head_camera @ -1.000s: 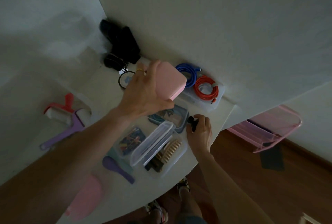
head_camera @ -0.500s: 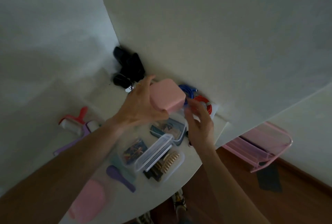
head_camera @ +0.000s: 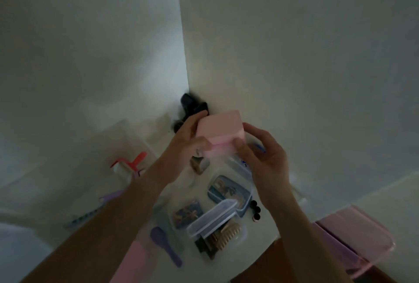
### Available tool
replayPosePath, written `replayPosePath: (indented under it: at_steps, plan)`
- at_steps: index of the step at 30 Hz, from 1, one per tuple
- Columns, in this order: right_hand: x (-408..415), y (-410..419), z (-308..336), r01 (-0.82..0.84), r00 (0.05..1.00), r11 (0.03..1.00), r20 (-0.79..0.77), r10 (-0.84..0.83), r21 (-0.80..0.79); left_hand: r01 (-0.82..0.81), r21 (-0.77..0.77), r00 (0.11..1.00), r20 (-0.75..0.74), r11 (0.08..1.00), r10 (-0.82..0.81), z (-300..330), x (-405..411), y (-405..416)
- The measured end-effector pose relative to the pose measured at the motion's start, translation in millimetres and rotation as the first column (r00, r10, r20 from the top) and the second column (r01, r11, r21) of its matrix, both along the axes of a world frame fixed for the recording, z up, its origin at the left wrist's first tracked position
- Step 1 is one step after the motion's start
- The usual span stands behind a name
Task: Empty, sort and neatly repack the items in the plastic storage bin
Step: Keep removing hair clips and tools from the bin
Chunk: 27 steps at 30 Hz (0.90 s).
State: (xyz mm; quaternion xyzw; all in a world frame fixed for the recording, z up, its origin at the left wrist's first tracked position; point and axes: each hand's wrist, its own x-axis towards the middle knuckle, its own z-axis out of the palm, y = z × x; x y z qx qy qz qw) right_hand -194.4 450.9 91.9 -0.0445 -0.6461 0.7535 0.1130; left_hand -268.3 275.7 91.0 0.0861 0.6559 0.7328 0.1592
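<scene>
Both hands hold a pink box (head_camera: 218, 131) up above the white table (head_camera: 258, 237), near the wall corner. The left hand (head_camera: 184, 141) grips its left side, fingers curled behind and thumb on the front face. The right hand (head_camera: 264, 154) grips the right side, thumb pressed to the front lower corner and fingers wrapped round the far edge. The box is tilted, its top face toward the camera.

Below the hands, on the table, lie a small tin (head_camera: 229, 190) with a picture lid, a clear lidded tub (head_camera: 212, 218) tilted over a beige hair claw (head_camera: 227, 236), a picture card (head_camera: 189, 213) in a clear case and a purple spoon (head_camera: 166, 245). Three small dark cylinders (head_camera: 255, 210) stand in a row just right of the tin. A blurred brown object (head_camera: 199, 166) sits under the box. To the left lie a lint roller (head_camera: 129, 166) with a red handle and a purple comb (head_camera: 90, 213). Black items (head_camera: 192, 107) fill the corner. The pink plastic bin (head_camera: 353, 235) sits off the table's right edge, lower down, above brown floor.
</scene>
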Motion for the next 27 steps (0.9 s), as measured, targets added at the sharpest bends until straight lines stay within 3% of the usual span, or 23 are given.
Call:
replayPosePath:
  at_steps: [3, 6, 11, 12, 16, 21, 23, 27]
  plan:
    - [3.2, -18.4, 0.3, 0.052, 0.994, 0.994, -0.098, -0.042, 0.097, -0.065, 0.307, 0.961, 0.275, 0.949, -0.023, 7.4, 7.1, 3.1]
    - [6.0, -24.3, 3.7, 0.02, 0.987, 0.99, -0.16, 0.003, 0.139, -0.137, 0.372, 0.928, 0.372, 0.918, -0.012, 6.5, 3.2, -1.9]
    - [3.5, -19.5, 11.1, -0.043, 0.983, 0.917, -0.149, 0.11, 0.396, -0.225, 0.367, 0.899, 0.436, 0.903, 0.046, 13.7, 5.8, -2.9]
    - [1.3, -18.6, 11.3, -0.046, 0.982, 0.92, -0.15, 0.112, 0.39, -0.238, 0.373, 0.892, 0.449, 0.897, 0.05, 15.4, 7.0, -2.4]
    - [-10.9, -4.5, 10.0, -0.105, 0.987, 0.991, -0.111, 0.114, 0.085, -0.223, 0.305, 0.882, 0.467, 0.926, 0.059, 28.6, 11.5, -2.2]
    - [-1.8, -20.3, 7.3, 0.177, 0.984, 0.937, -0.057, -0.168, 0.299, -0.386, 0.218, 0.855, 0.45, 0.896, 0.259, 39.5, 19.8, 4.9]
    - [5.0, -33.6, 5.9, 0.191, 0.98, 0.888, -0.14, -0.144, 0.419, -0.424, 0.221, 0.849, 0.434, 0.878, 0.301, 42.2, 22.9, 8.4]
    - [5.5, -42.0, 5.8, 0.248, 0.956, 0.867, -0.252, -0.148, 0.432, -0.451, 0.232, 0.847, 0.414, 0.862, 0.332, 46.0, 25.1, 5.1]
